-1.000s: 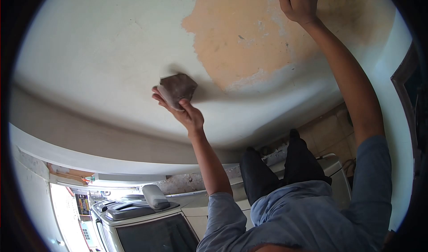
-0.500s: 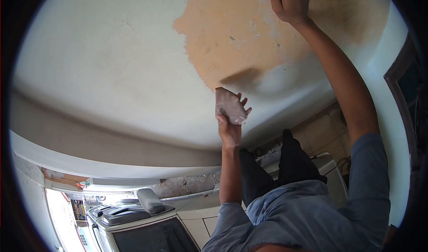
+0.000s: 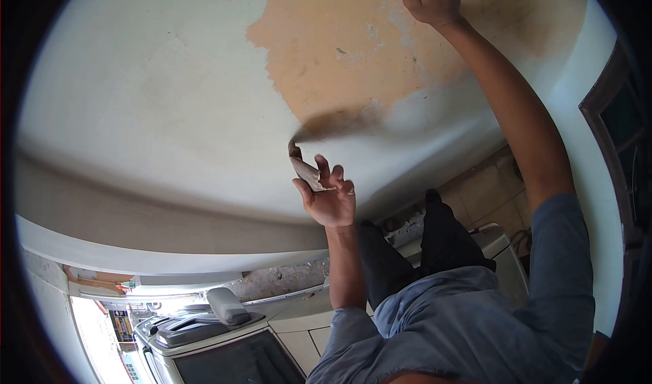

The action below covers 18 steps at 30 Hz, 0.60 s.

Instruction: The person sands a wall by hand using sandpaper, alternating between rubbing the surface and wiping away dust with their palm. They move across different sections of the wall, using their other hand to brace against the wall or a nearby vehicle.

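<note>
My left hand (image 3: pixel 331 202) is palm up in the middle of the head view, its thumb and curled fingers around a bent, brownish-grey sheet of sandpaper (image 3: pixel 307 171). The sandpaper's far end is at the pale wall (image 3: pixel 170 112), just below the bare orange patch (image 3: pixel 326 51); whether it touches cannot be made out. High on the right, my right hand (image 3: pixel 431 0) rests against the orange patch, back towards me and thumb spread. The top edge of the view cuts off its fingertips.
A light-coloured vehicle (image 3: pixel 292 336) with a side mirror (image 3: pixel 227 306) stands behind me at lower left. Below the wall runs a ledge (image 3: pixel 170 248). A dark-framed window or door (image 3: pixel 621 119) is at right, tiled floor (image 3: pixel 485 194) near my feet.
My left hand has moved left with the sandpaper and turned, so the sheet now shows narrow and its fingers are more spread. My right hand keeps its place on the wall; the view has shifted slightly.
</note>
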{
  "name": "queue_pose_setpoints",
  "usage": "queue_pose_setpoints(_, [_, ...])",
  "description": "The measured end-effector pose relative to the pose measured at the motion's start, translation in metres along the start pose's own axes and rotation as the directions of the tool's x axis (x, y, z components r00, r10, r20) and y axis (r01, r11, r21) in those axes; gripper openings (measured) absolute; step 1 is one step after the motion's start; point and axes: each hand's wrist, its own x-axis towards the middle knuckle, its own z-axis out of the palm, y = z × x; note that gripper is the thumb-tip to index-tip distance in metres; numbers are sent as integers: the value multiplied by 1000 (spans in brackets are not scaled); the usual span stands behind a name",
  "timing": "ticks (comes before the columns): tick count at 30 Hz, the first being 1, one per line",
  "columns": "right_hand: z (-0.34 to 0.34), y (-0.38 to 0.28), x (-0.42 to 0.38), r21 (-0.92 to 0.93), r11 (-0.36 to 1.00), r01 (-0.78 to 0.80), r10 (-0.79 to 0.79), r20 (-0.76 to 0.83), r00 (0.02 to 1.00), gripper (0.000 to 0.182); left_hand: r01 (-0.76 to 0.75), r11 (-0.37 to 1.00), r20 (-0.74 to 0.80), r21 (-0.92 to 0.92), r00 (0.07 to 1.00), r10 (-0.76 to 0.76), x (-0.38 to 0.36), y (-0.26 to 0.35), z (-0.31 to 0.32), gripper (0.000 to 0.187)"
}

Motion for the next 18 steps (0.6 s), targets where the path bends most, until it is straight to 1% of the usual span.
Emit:
queue_pose_setpoints(1, [0, 0, 0, 1, 1000, 0, 0, -4, 1000, 56, 117, 975, 176, -187, 981, -84, 0, 4, -6, 44])
queue_pose_setpoints(2, [2, 1, 0, 3, 1000, 0, 0, -3, 1000, 56, 115, 976, 174, -187, 981, -82, -1, 4, -12, 44])
queue_pose_setpoints(4, [3, 1, 0, 10, 1000, -2, 2, -12, 1000, 56, 50, 982, 142, -182, 990, -24, -2, 3, -15, 42])
queue_pose_setpoints(5, [3, 1, -1, 10, 1000, -3, 4, -8, 1000, 56, 50, 982, 138, -183, 990, -25, -4, 2, -17, 42])
queue_pose_setpoints(7, [1, -1, 0, 2, 1000, -15, 15, -6, 1000, 56, -10, 984, 31, -177, 999, 16, -5, 1, -15, 42])
queue_pose_setpoints(8, [1, 0, 1, 2, 1000, -15, 15, -3, 1000, 56, -9, 984, 29, -178, 999, 15, -5, 1, -13, 42])
queue_pose_setpoints(10, [1, 1, 1, 13, 1000, 3, -2, -9, 1000, 55, 44, 959, 38, -280, 999, -35, -6, 1, -8, 41])
queue_pose_setpoints(11, [1, 1, 0, 13, 1000, 3, -3, -7, 1000, 55, 43, 959, 35, -281, 999, -35, -6, 3, -10, 41])
queue_pose_setpoints(13, [1, 1, 1, 10, 1000, 5, -5, 0, 1000, 55, 191, 916, 203, -353, 971, -124, -6, 6, -15, 40])
queue_pose_setpoints(14, [0, 1, 1, 10, 1000, 6, -6, 1, 1000, 55, 190, 916, 202, -354, 972, -123, -7, 5, -16, 40])
queue_pose_setpoints(16, [0, 0, 1, 12, 1000, -7, 7, 10, 1000, 55, 86, 954, 189, -286, 981, -32, -7, 0, -17, 40])
queue_pose_setpoints(17, [0, 0, 0, 13, 1000, -7, 7, 12, 1000, 55, 85, 954, 187, -287, 982, -31, -8, -1, -19, 40])
queue_pose_setpoints(18, [1, 0, 0, 17, 1000, -3, 3, 3, 1000, 55, 51, 970, 122, -239, 992, -21, -8, -2, -19, 41])
